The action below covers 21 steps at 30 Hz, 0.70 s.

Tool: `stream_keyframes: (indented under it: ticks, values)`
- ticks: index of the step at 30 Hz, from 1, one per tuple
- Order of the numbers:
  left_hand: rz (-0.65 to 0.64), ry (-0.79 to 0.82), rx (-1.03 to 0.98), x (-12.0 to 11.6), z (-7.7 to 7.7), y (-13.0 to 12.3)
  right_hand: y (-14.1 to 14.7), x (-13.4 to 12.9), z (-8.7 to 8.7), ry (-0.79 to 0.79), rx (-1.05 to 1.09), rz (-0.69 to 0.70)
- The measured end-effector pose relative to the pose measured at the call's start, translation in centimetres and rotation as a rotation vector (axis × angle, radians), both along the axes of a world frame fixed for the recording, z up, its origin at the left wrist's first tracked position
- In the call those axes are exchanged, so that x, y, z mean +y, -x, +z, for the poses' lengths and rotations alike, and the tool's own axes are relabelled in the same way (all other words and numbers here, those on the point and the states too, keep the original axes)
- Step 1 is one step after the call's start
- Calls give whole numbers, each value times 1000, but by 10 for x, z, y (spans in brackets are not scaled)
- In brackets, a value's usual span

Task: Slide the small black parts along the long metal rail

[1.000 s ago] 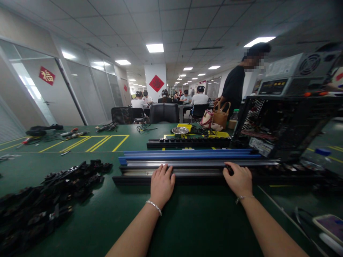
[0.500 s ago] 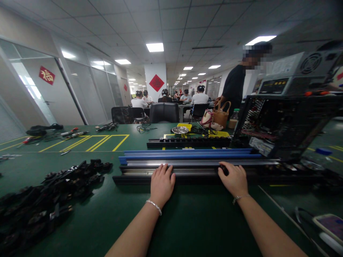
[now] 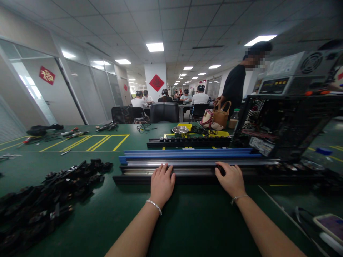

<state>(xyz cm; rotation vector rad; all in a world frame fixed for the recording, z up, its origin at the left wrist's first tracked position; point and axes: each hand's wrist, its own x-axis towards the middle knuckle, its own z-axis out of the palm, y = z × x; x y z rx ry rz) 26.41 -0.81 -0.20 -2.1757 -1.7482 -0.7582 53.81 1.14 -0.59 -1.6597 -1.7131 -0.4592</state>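
A long black rail with a metallic channel [image 3: 136,172] lies crosswise in front of me. My left hand [image 3: 162,182] rests on its near side, fingers stretched forward over the channel and touching it. Farther right along the same rail, my right hand [image 3: 230,178] pinches a small black part [image 3: 221,169] between thumb and fingers, at the channel; its exact kind is not clear. Just behind run a second silvery channel [image 3: 187,162] and a blue rail [image 3: 187,154], both parallel to the first.
Many black parts are heaped on the green table at left [image 3: 53,192]. A black rail carrying several small parts [image 3: 187,142] lies farther back, near a metal dish [image 3: 180,130]. An open computer case [image 3: 284,125] stands at right. A person in dark clothes [image 3: 233,84] is beyond.
My right hand has slid a little to the left along the rail with the small black part. My left hand has stayed in place.
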Motion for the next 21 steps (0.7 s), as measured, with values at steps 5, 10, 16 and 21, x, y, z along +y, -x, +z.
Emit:
stream_keyframes:
  ticks: [5,10,16,21]
  values:
    - [-4,-6,-5,0,-1,0,5,0,-1,10,-26,60]
    - [2,-27,1,1,-2,0,7,-2,0,-1,-23,78]
    - [-5,-29,-3,1,-2,1,8,-2,1,6,-15,78]
    - [-4,-18,-5,1,-2,1,12,-2,1,15,-6,87]
